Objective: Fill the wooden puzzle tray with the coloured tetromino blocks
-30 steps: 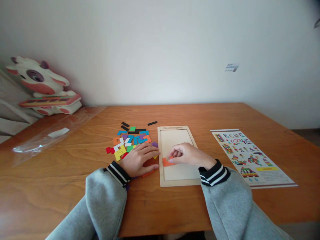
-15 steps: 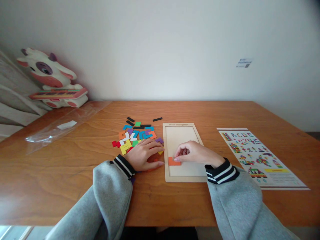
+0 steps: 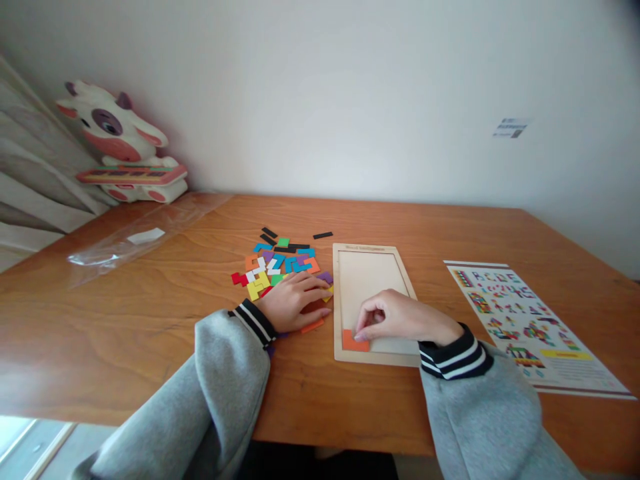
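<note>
An orange puzzle piece (image 3: 354, 341) lies in the near left corner of a pale wooden tray (image 3: 338, 300) with a raised rim. My right hand (image 3: 393, 316) has its thumb and fingertips closed at that piece's right side. Left of the tray, my left hand (image 3: 295, 297) rests palm down with fingers spread, over the near part of a pile of coloured pieces. Yellow pieces (image 3: 259, 286) show beyond its wrist. Another orange piece (image 3: 313, 325) lies just below its thumb. The hand hides some of the pile.
A printed pattern sheet (image 3: 530, 320) lies right of the tray. Black strips (image 3: 323, 235) lie at the pile's far side. At the back left are a clear plastic bag (image 3: 115, 247) and a cow-shaped toy keyboard (image 3: 133, 175). A wall stands behind the table.
My right hand has moved the orange piece toward me, from a little above the tray's near edge into the near left corner. My left hand stays by the pile. The view has shifted slightly.
</note>
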Demonstrator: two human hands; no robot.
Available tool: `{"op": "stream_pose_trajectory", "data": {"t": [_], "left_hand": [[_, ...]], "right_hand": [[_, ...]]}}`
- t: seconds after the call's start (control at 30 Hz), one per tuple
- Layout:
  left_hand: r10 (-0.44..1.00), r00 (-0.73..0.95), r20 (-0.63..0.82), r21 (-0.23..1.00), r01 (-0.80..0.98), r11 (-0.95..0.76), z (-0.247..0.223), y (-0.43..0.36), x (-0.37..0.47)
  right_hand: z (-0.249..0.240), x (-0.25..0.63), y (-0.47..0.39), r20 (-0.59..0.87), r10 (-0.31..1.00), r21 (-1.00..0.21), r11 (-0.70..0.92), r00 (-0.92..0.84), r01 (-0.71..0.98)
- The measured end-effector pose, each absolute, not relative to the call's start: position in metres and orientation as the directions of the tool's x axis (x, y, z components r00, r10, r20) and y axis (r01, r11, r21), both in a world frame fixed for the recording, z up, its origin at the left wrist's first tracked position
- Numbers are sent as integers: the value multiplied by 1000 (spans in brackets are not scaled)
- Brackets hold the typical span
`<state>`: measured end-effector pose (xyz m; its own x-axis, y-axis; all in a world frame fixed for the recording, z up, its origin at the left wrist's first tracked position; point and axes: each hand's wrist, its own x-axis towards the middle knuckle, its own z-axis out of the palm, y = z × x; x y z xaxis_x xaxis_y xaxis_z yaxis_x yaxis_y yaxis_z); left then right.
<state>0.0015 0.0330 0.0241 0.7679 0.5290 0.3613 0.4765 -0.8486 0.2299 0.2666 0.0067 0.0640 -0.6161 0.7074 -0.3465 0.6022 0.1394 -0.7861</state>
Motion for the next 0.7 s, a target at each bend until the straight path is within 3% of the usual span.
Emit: {"op": "stream_pose_trajectory", "data": {"t": [0.47,0.57,0.63,0.7], "left_hand": [[554,757,346,239,499,-833,26,33,1],[563,744,360,222,518,-826,26,33,1],[558,744,367,215,516,-829,26,33,1],[545,757,359,209,504,-838,25,33,1]], "right_hand": [[50,262,9,-203,785,-780,231,-585,581],[44,262,14,12,878,-698,350,-478,625],[38,264,17,172,878,-585,456,-446,671],[32,267,19,237,856,-469,515,-459,717]]}}
